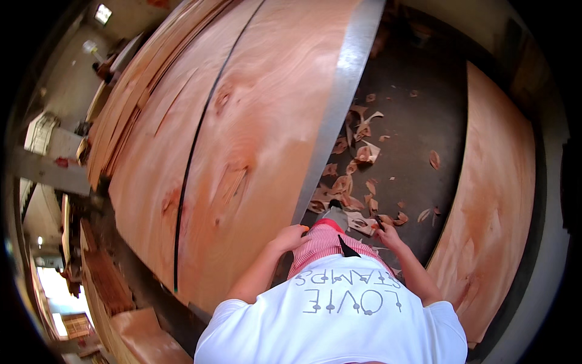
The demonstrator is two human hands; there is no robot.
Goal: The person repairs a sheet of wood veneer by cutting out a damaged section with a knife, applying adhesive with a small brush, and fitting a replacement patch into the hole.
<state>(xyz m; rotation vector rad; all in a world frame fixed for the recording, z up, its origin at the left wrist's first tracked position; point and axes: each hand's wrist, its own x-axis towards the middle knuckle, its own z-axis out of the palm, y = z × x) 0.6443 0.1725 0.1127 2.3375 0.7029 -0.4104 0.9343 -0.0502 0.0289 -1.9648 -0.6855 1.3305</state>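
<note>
My left hand [292, 236] is beside the metal-edged side of a large wood veneer sheet [273, 139]. Its fingers are curled together, and a small orange spot shows at their tips; what they hold, if anything, is hidden. My right hand [389, 235] is on the other side of my body, low over the floor, with its fingers closed around a thin dark tool [379, 222] whose kind I cannot make out. A black line runs lengthwise along the veneer, and knots and a patch-like mark show in its surface.
A bright metal strip [344, 79] borders the veneer on the right. Torn veneer scraps [364, 155] litter the dark floor [418, 127]. Another veneer sheet [494, 200] stands or lies at the right. Stacked sheets [136, 91] are at the far left, with more wood pieces [106, 273] below.
</note>
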